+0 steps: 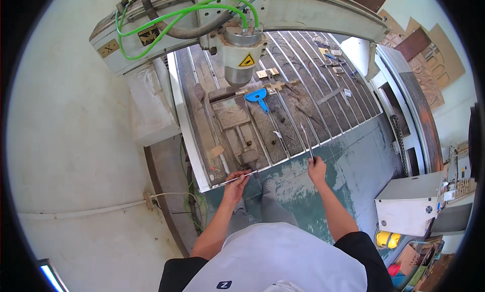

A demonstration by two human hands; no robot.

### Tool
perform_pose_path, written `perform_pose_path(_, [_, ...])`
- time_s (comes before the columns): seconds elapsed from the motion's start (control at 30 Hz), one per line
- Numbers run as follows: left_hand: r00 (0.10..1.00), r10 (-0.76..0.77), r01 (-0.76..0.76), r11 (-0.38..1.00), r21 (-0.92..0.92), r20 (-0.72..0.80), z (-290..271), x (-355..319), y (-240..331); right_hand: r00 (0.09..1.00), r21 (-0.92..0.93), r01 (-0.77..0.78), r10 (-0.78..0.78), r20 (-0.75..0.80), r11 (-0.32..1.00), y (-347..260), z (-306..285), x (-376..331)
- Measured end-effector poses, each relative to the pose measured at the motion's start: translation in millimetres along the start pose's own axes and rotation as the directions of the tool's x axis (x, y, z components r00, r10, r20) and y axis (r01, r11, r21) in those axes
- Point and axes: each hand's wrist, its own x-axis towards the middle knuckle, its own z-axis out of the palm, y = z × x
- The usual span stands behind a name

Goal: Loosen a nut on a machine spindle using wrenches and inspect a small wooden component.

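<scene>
At the front edge of the slatted machine bed, my left hand is closed round a thin pale stick-like tool. Its tip points right, beside a dark clamp block; whether they touch is unclear. Further right, my right hand grips the dark handle of a long slim metal tool, whose narrow end points away over the bed. The exact kind of either tool is too small to make out. Beyond both hands lies a blue fan-shaped hand brush or scraper with a short handle.
A machine spindle with green hoses hangs from the gantry above the bed. Metal bars, scraps and small tools lie across the slats. A whitish box stands on the floor at right, near a yellow object.
</scene>
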Motion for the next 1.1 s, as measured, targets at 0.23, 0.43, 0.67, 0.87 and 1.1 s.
perform_pose_path(0.23, [0.994, 0.049, -0.049, 0.999, -0.003, -0.097, 5, -2, -3, 0.992, -0.163, -0.001, 0.022, 0.124, 0.987, 72, 36, 72])
perform_pose_path(0.43, [0.929, 0.088, -0.121, 0.990, -0.069, -0.359, 19, -10, -13, 0.969, -0.379, 0.112, -0.017, 0.247, 0.918, 75, 51, 129])
perform_pose_path(0.67, [0.793, 0.258, -0.332, 0.943, -0.036, -0.552, 32, -23, -25, 0.826, 0.478, 0.173, -0.391, 0.406, 0.861, -69, 142, 215])
perform_pose_path(0.87, [0.568, 0.627, -0.321, 0.765, 0.558, -0.532, 87, -41, -20, 0.706, 0.539, -0.287, -0.206, 0.678, 0.792, -177, 217, 260])
perform_pose_path(1.1, [0.548, 0.785, -0.145, 0.429, 0.892, -0.288, 121, -25, -65, 0.611, 0.560, -0.394, -0.248, 0.752, 0.729, -207, 233, 257])
